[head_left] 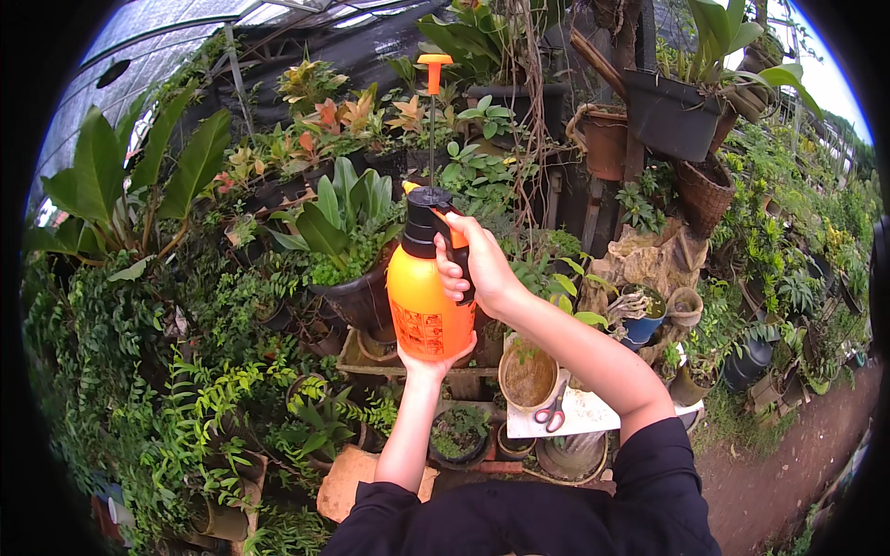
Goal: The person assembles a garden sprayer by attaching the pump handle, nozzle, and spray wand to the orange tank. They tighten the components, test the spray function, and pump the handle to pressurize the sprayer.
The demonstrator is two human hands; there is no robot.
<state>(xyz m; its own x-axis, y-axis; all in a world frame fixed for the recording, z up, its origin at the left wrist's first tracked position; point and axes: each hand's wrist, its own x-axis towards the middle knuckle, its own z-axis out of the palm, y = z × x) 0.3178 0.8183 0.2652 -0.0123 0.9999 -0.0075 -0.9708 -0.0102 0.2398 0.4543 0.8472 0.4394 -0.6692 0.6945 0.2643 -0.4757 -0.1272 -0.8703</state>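
Observation:
A pump sprayer with an orange-yellow tank and a black head is held upright in front of me. Its orange T-shaped pump handle stands high above the head on a thin dark rod. My right hand is wrapped around the sprayer's grip, with the thumb up by the trigger. From below, my left hand cups the base of the tank; most of its fingers are hidden behind the sprayer. A yellow nozzle points away to the left.
Scissors lie on a white board below my right forearm, beside a brown pot. Behind the sprayer stands a black pot with a broad-leaved plant. A black planter is raised at upper right. A dirt path runs along the right.

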